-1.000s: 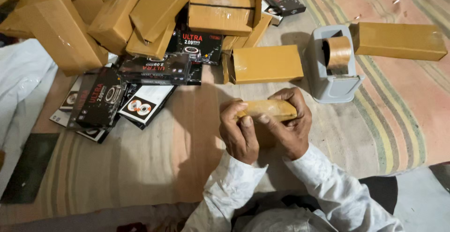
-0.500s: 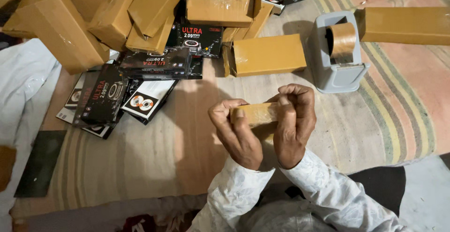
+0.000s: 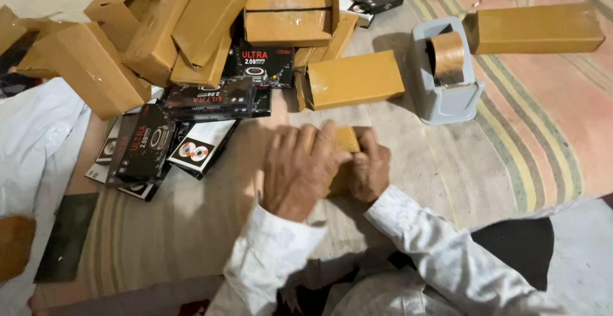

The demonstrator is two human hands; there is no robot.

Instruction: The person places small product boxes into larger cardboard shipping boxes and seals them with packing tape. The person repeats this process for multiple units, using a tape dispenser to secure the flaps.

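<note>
A small brown cardboard box [image 3: 347, 141] is pressed between both hands low over the striped mat, and only its top corner shows. My left hand [image 3: 298, 170] lies flat across most of it, fingers spread toward the right. Curled against the box's right side is my right hand [image 3: 370, 169]. Both white sleeves reach in from the bottom of the head view. Just beyond the hands lies another brown box [image 3: 352, 80] with an open flap.
A grey tape dispenser [image 3: 444, 73] with a brown roll stands to the right, a long brown box [image 3: 535, 28] behind it. A heap of brown boxes [image 3: 153, 35] and several black printed boxes [image 3: 147, 143] fill the upper left. White cloth [image 3: 32, 143] lies at far left.
The hands held the box up end to end between the fingers; they have lowered it to the mat, and the left hand has turned over to cover it.
</note>
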